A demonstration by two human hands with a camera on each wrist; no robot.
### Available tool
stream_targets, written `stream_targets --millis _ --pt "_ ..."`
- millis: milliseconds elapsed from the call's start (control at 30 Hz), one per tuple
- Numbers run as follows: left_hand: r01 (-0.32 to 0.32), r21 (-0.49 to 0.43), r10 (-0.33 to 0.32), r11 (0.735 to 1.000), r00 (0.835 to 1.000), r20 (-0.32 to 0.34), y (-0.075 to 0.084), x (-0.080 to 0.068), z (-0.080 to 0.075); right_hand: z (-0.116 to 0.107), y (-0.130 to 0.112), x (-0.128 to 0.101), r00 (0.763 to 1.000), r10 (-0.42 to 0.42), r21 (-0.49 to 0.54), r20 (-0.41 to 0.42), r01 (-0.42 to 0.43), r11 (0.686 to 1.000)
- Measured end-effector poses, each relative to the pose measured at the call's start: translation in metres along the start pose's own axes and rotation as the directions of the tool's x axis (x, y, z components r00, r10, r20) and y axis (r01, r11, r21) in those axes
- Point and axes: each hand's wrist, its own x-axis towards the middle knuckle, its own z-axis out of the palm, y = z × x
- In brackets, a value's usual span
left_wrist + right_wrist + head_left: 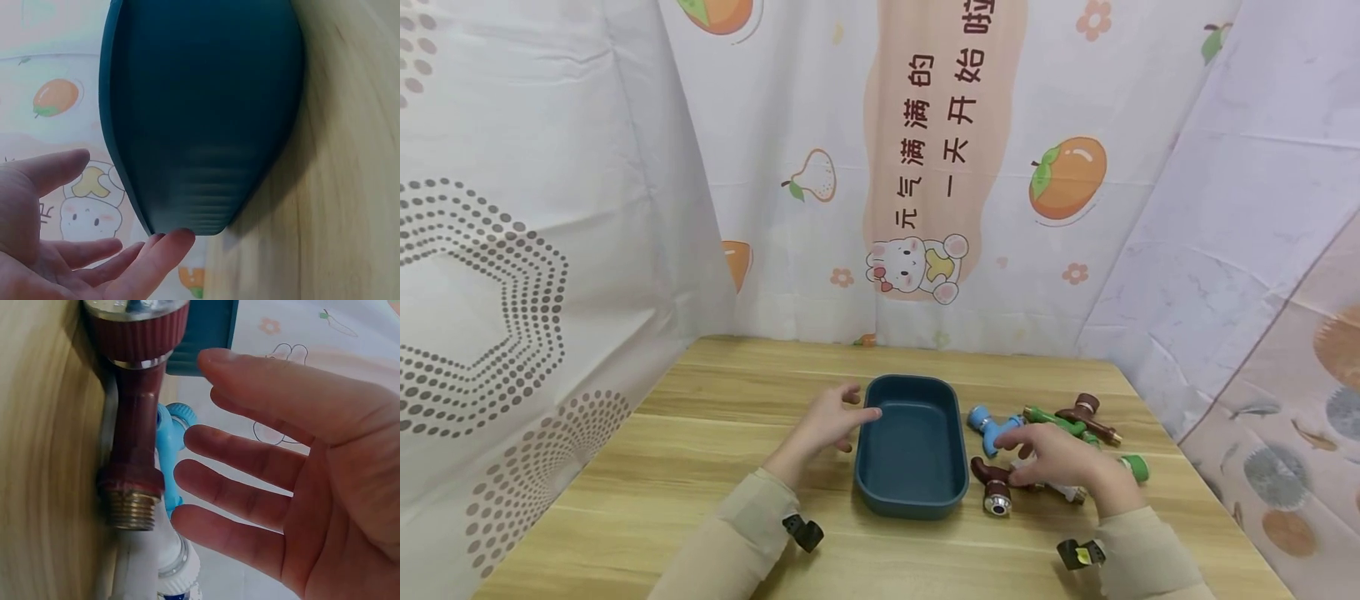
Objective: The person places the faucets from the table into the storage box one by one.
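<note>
A dark teal rectangular bin [913, 454] stands mid-table with nothing inside. My left hand [826, 421] is at its left rim, fingers loosely spread; in the left wrist view the fingertips are close to the bin [200, 100], and contact is unclear. Over the plastic taps on the right hovers my right hand [1058, 457], fingers apart and holding nothing. Nearest to it lies a dark red-brown tap [997, 482], whose threaded brass end [132, 511] shows in the right wrist view. A white tap [1067, 493] is partly hidden beneath the hand. A blue tap [992, 427] lies beyond.
Farther back right are a green tap [1047, 417] and another brown tap [1086, 407]. A green-capped piece [1137, 467] shows right of the right hand. The wooden table [730, 417] meets a printed curtain [805, 292] at the back, with more curtains at both sides.
</note>
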Motion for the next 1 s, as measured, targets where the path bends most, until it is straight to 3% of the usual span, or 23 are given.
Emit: stream_targets --millis 233,500,1000 --pt "0.015 -0.053 -0.014 0.998 0.999 0.035 0.000 0.000 0.002 0.005 0.002 0.002 0.999 0.023 -0.014 0.037 -0.023 1.000" --pt "0.020 -0.073 -0.016 0.997 0.998 0.054 -0.003 0.003 0.004 0.005 -0.002 0.004 0.998 -0.021 -0.055 0.057 0.025 0.998" --pt "0.059 -0.193 -0.041 0.979 0.994 0.097 -0.013 0.005 0.007 0.017 -0.002 0.010 0.998 -0.032 -0.194 0.049 0.041 0.980"
